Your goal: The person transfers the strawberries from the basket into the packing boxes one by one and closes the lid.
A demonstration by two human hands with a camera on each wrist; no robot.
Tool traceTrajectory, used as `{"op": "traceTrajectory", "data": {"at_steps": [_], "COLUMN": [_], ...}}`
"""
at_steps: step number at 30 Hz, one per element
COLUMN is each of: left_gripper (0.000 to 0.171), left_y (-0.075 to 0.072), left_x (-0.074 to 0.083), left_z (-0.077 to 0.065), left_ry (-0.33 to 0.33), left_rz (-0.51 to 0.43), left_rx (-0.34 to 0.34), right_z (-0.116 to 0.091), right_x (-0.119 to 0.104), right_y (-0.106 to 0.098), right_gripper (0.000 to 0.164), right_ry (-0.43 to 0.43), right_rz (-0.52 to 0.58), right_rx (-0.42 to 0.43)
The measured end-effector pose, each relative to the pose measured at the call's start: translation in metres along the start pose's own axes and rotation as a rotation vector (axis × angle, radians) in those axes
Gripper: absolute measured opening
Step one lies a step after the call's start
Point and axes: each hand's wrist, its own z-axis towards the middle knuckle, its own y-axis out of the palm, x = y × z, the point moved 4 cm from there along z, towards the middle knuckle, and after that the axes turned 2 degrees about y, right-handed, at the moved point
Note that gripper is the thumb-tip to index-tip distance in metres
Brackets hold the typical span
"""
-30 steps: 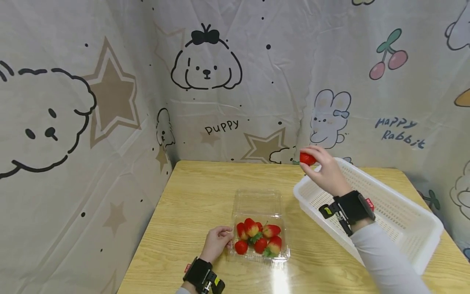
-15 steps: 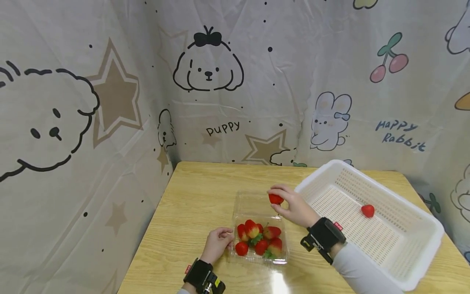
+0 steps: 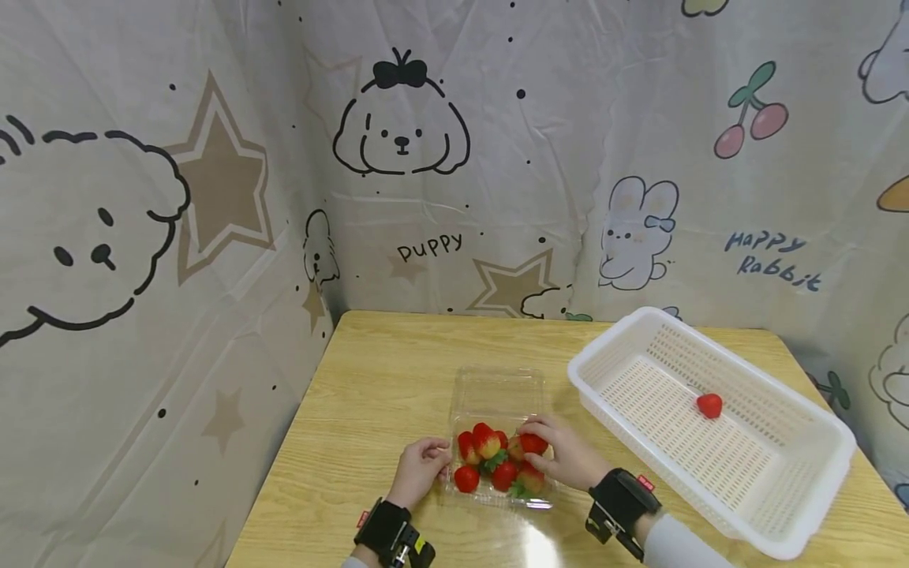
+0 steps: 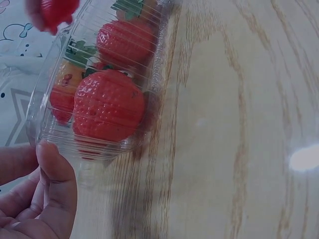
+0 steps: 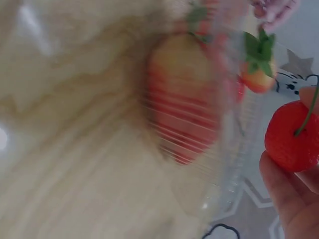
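A clear plastic clamshell box (image 3: 497,398) stands with its lid folded back, holding several red strawberries (image 3: 487,438) with yellowish shoulders and green leaves. My left hand (image 3: 419,472) pinches the box's left edge between thumb and forefinger, as the left wrist view shows close up. Over the box's right side, my right hand (image 3: 568,454) holds a red strawberry (image 5: 291,137) by thumb and fingertips. A thin green stem curves across that fruit in the right wrist view. In the head view it overlaps the strawberries on that side.
A white perforated plastic basket (image 3: 625,422) stands to the right, with one strawberry (image 3: 709,405) lying in it. Wood-patterned tabletop (image 3: 383,363) lies under everything. A printed cloth (image 3: 454,197) hangs behind and along the left.
My right hand has carried the strawberry from above the basket's far left end, leftward and down to the box. The basket's strawberry came into sight as the arm moved off. My left hand stays put.
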Motion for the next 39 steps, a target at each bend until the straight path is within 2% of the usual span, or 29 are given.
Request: {"op": "traceTrajectory", "data": {"at_steps": [4,7,14,26,30,33,35,39], "left_gripper": [0.022,0.022,0.023,0.022,0.022,0.023,0.023,0.025], "left_y": [0.001,0.001,0.002,0.002,0.001,0.000,0.000,0.001], "left_x": [0.016,0.020,0.018,0.021,0.012,0.000,-0.008,-0.014], "left_z": [-0.006,-0.008,-0.008,-0.008,-0.004,0.000,0.002,0.004], "left_ry": [0.013,0.014,0.024,0.020,0.014,0.007,0.002,-0.003], "left_rz": [0.015,0.018,-0.008,0.007,-0.003,-0.015,-0.015,-0.004], "left_rx": [0.005,0.006,-0.001,-0.004,-0.012,-0.014,-0.012,-0.004], "right_z": [-0.007,-0.010,-0.014,-0.007,-0.004,0.001,0.005,0.017], "right_x": [0.001,0.002,0.001,-0.002,-0.002,-0.003,-0.002,0.006], "right_y": [0.010,0.017,0.028,0.026,0.024,0.017,0.005,-0.041], "right_gripper": [0.033,0.033,0.033,0.035,0.035,0.036,0.037,0.041], "right_ry": [0.019,0.016,0.044,0.089,0.096,0.072,0.056,0.083], "right_rz": [0.025,0.036,0.023,0.000,0.005,0.012,0.014,0.034], "right_rx": [-0.051,-0.084,-0.185,-0.301,-0.339,-0.349,-0.332,-0.210]}}
